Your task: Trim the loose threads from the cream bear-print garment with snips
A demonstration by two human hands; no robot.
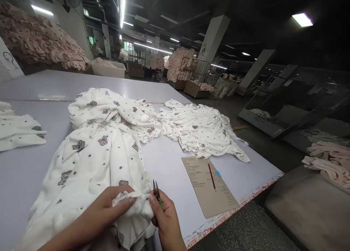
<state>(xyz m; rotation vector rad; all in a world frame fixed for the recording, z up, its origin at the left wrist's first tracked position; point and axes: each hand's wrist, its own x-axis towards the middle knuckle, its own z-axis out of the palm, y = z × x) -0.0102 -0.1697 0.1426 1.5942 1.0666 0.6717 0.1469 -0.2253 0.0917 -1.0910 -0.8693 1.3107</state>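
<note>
A white garment printed with small bears (90, 160) lies spread over the near part of the grey table (169, 167). My left hand (109, 209) is closed, pinching a bunched hem of this garment at the table's front edge. Just to its right, my right hand (166, 222) grips the same bunch with its thumb and holds small green-handled thread snips (156, 192), blades pointing up and away.
More white printed garments are heaped mid-table (202, 129) and folded at the left edge (19, 129). A brown paper form (209, 189) with a red pencil (211, 175) lies at right. Pink garment piles (41, 39) and wire carts (195, 79) stand beyond.
</note>
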